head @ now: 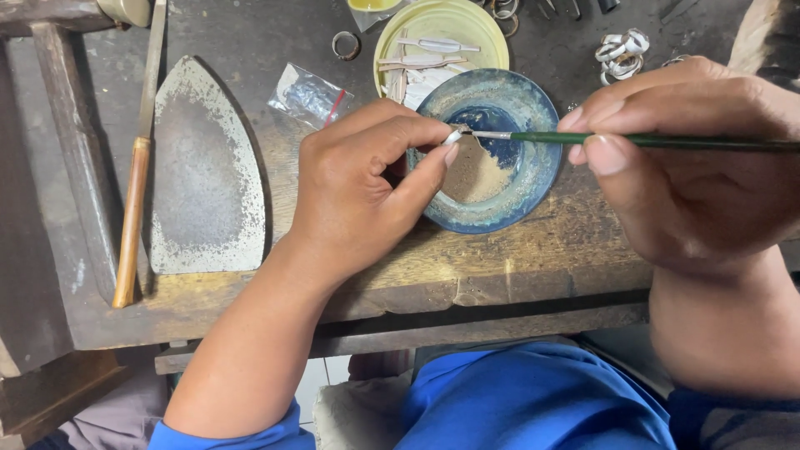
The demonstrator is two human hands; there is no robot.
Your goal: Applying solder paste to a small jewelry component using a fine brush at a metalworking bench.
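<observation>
Your left hand (367, 179) pinches a small silver piece (452, 137) between thumb and forefinger, fingers closed narrow on it, right over the blue bowl (533, 108) at the 9 o'clock side of its rim. Your right hand (692, 158) grips a thin green-handled brush (650, 142), thumb and fingers tight on the shaft; the brush lies nearly level, pointing toward 9 o'clock, tip touching the silver piece. The bowl sits on the worn wooden bench (500, 267) between both hands and holds tan powder (475, 175) plus dark blue liquid. At 12 o'clock of the bowl, touching its rim, a pale yellow dish (492, 42) carries thin metal strips (437, 46). At 1 o'clock, a heap of silver rings (622, 50). At 10 o'clock, a small clear plastic bag (310, 93) and one loose ring (346, 45). Far off at 9 o'clock, a flat iron-shaped metal plate (204, 167), with a wooden-handled file (137, 167) just beside it.
</observation>
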